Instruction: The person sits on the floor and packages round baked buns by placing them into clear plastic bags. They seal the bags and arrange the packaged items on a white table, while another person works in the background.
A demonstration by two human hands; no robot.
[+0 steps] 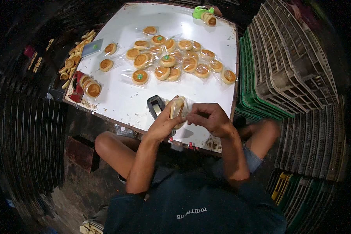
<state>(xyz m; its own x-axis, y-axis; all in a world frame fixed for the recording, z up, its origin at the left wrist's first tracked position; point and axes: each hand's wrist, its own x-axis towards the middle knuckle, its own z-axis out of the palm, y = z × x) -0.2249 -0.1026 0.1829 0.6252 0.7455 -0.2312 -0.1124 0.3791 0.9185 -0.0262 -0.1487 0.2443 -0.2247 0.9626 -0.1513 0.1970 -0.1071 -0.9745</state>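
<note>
1. Gripped in the left hand [165, 124] is a clear bag [178, 107] with pale, brown-faced baked goods inside; the number of pieces cannot be told. The bag is held upright above the near edge of the white table [119, 29], slightly right of its middle.

2. Thumb and forefinger of the right hand [209, 118] are drawn together at the right side of this bag. Whether film is pinched between them cannot be told.

3. Just left of the held bag, a black-framed device [156, 106] with a pale centre is noted on the table.

4. Across the middle and far part of the table, many round golden buns [190, 64] are spread, wrapped in clear film and partly overlapping. Green marks are seen on three of them.

5. At the near left corner, a clear pack of several buns [92, 88] is found standing in a row beside a red dispenser [77, 86].

6. At the far right, a similar pack of buns [209, 19] is placed against a bright green dispenser [200, 12].

7. At the left edge, a flat blue-grey packet [92, 47] is observed; its contents cannot be identified. Beyond that edge, loose baked pieces [71, 61] are heaped.

8. To the right of the table, slatted green crates [247, 80] and greyish crates [286, 58] are stacked.
</note>
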